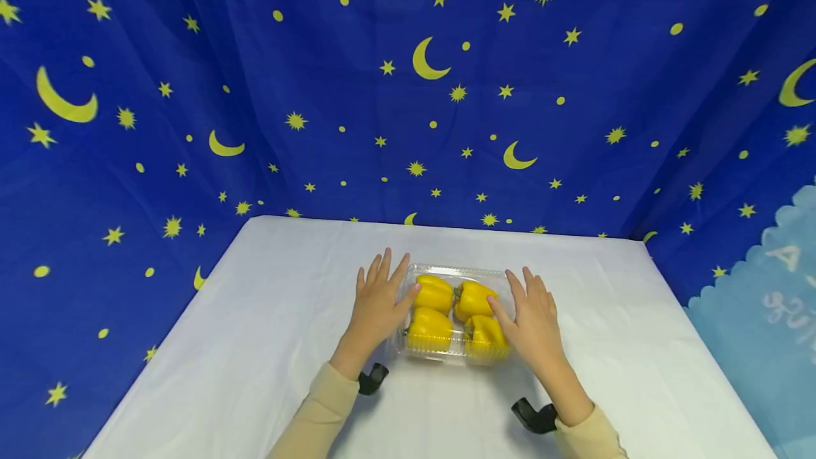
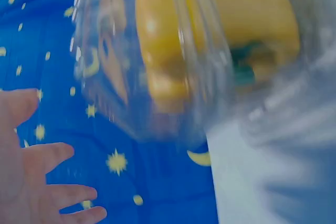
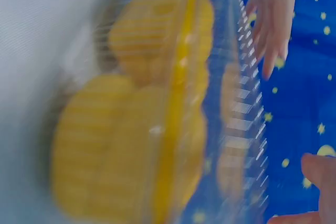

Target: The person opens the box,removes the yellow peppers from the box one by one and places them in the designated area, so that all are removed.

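Observation:
A clear plastic clamshell container (image 1: 455, 356) sits on the white table, holding several yellow bell peppers (image 1: 431, 329). To its left, my left hand (image 1: 380, 303) has its fingers spread, the thumb overlapping the container's edge in the head view. On the other side is my right hand (image 1: 534, 321), fingers extended, its thumb over the right edge. The left wrist view shows a pepper (image 2: 157, 40) with a green stem through the plastic, beside outstretched fingers (image 2: 52, 156). Peppers (image 3: 115, 145) appear blurred behind the ribbed wall in the right wrist view.
White cloth covers the table (image 1: 255, 346). A blue curtain (image 1: 331, 76) with yellow moons and stars hangs behind and at the sides. Light blue material with white lettering (image 1: 765, 331) hangs at the right. Black wrist mounts (image 1: 534, 416) sit below both hands.

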Action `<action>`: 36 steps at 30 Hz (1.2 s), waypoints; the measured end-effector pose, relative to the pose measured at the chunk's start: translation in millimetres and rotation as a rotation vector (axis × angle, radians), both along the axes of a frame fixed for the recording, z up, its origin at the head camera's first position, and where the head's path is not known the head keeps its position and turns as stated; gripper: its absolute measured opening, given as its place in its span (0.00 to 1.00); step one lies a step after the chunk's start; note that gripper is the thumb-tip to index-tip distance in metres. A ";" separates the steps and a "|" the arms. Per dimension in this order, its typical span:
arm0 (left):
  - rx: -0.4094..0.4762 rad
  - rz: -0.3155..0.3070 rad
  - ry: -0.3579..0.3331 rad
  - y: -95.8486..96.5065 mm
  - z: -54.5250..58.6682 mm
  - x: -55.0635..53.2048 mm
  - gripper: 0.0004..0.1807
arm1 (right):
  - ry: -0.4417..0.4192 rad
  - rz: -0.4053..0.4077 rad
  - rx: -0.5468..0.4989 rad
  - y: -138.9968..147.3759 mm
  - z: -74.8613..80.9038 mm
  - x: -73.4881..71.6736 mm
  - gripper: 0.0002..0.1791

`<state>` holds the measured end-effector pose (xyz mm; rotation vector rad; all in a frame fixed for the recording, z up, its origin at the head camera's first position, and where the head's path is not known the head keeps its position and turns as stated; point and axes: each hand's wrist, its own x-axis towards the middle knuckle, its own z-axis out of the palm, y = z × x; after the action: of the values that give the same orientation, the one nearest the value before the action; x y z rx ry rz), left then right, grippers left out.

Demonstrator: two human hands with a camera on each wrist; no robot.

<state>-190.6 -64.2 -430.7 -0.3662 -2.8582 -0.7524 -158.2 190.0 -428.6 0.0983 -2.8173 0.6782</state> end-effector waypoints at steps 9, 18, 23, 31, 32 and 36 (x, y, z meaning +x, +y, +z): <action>0.348 0.086 -0.161 -29.1 -11.3 4.5 0.34 | -0.020 -0.056 -0.066 28.6 -18.2 11.5 0.30; 0.532 0.125 -0.331 -19.9 -37.1 13.1 0.32 | -0.124 -0.007 -0.291 32.3 -34.2 20.0 0.32; 0.747 0.115 -0.477 -15.2 -49.4 21.1 0.30 | -0.099 0.082 -0.410 31.9 -45.4 23.8 0.30; 0.920 0.180 -0.575 -14.0 -59.3 33.3 0.26 | -0.043 0.137 -0.409 30.4 -55.8 31.2 0.28; 0.918 0.196 -0.574 -14.1 -61.1 34.9 0.24 | -0.043 0.138 -0.407 30.0 -56.6 32.4 0.28; 0.956 0.218 -0.569 -14.5 -67.1 39.4 0.21 | -0.037 0.133 -0.402 28.4 -59.6 37.3 0.30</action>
<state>-151.2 -78.7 -497.9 0.3379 -2.4563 -2.2625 -120.8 218.4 -488.1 0.2030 -2.6630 1.2715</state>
